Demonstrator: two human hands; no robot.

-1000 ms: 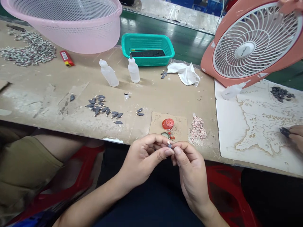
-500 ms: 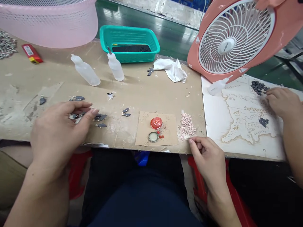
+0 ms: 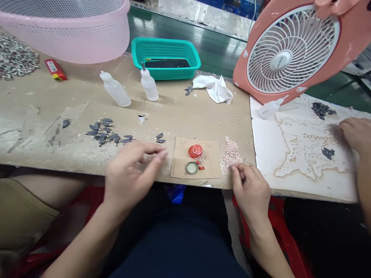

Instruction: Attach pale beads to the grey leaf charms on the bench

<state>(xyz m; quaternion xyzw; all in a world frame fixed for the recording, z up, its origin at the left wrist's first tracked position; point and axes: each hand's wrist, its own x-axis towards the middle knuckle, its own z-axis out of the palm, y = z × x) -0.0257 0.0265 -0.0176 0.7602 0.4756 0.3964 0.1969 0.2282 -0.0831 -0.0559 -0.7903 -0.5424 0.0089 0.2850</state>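
Two hands sit apart: the left hand [image 3: 133, 173], blurred with its fingers spread, has swung away from the dark charms [image 3: 101, 133] on its left toward the cardboard square [image 3: 211, 170] on its right, which bears a round bezel pendant [image 3: 191, 168]. Whether it holds anything is hard to tell. The right hand [image 3: 251, 191], fingertips pressed together, rests at the edge of the pink beads [image 3: 231, 156].

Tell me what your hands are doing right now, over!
Left hand open, above bench edge. Right hand curled, fingertips at pink bead pile. Round pendant on cardboard square between them.
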